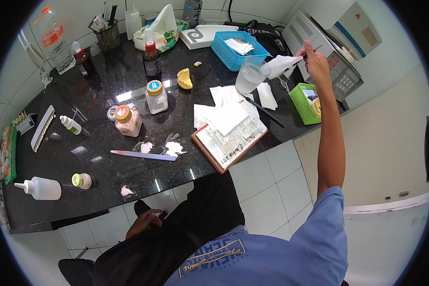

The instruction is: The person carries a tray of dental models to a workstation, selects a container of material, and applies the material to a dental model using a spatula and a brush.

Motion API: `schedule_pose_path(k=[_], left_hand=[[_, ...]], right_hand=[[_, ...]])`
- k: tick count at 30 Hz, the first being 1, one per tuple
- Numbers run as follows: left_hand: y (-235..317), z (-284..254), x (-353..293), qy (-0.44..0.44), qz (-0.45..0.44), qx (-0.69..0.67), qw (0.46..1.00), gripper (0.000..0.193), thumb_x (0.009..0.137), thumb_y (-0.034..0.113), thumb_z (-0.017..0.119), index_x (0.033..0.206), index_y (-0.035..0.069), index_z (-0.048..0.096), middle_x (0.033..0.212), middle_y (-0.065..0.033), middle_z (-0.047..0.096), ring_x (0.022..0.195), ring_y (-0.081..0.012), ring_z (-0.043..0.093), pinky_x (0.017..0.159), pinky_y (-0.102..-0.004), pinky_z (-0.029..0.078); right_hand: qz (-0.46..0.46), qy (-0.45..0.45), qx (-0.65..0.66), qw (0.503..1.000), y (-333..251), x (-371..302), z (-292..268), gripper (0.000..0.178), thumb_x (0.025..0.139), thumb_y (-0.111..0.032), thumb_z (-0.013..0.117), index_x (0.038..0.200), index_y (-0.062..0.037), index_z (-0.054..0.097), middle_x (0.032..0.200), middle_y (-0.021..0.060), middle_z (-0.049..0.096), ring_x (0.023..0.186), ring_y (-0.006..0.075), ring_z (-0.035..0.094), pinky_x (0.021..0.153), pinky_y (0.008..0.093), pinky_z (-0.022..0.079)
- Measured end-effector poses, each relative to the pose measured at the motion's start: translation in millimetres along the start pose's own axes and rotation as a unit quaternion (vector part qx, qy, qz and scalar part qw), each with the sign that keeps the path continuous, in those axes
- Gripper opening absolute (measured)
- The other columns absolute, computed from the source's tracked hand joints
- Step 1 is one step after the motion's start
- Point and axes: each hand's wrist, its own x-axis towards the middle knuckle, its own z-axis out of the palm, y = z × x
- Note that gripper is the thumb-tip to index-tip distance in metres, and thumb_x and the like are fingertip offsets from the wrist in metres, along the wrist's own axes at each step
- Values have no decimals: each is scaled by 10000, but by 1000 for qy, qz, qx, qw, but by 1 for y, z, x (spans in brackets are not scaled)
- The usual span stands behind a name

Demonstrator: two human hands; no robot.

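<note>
My right hand (316, 61) is raised at the far right of the counter, its fingers closed on a thin-handled tool (319, 47). White tissue (282, 66) hangs at the tool's other side, partly over a clear cup of liquid (250, 76). I cannot make out the tool's tip. Low by my lap, my left hand (143, 223) rests against the black trousers with fingers apart. A purple spatula (143, 155) lies on the counter beside heaps of pink powder (146, 148) and white powder (175, 148). Folded paper (228, 118) covers part of a brown-edged notepad (231, 143).
Jars with orange lids, a pink one (128, 121) and a white one (157, 97), stand mid-counter. Behind them are a yellow dental cast (184, 79) and brown bottle (151, 59). A blue basket (219, 49), green basket (302, 106) and control-panel machine (338, 71) are right.
</note>
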Motion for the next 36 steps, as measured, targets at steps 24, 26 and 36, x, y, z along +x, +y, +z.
schedule_pose_path(k=[24, 26, 36], left_hand=[[148, 3, -81, -230, 24, 48, 972, 506, 1142, 342, 397, 1532, 27, 462, 1408, -139, 635, 1385, -223, 523, 1174, -370, 360], [150, 5, -84, -223, 26, 29, 974, 512, 1144, 344, 389, 1529, 14, 460, 1405, -140, 635, 1370, -219, 532, 1165, -366, 371], [155, 13, -94, -170, 7, -3, 985, 567, 1135, 375, 378, 1537, -21, 434, 1401, -168, 621, 1336, -243, 543, 1172, -369, 362]], right_hand=[[-36, 2, 187, 982, 25, -77, -19, 225, 1031, -130, 634, 1155, 34, 726, 935, 106, 749, 833, 149, 730, 771, 260, 595], [-45, 12, 223, 974, 27, -76, -17, 228, 1026, -137, 655, 1161, 34, 725, 937, 106, 749, 833, 147, 728, 769, 259, 594], [-117, 17, 124, 985, -47, -80, -2, 249, 992, -258, 727, 1038, -14, 744, 826, 11, 717, 709, 65, 626, 625, 218, 485]])
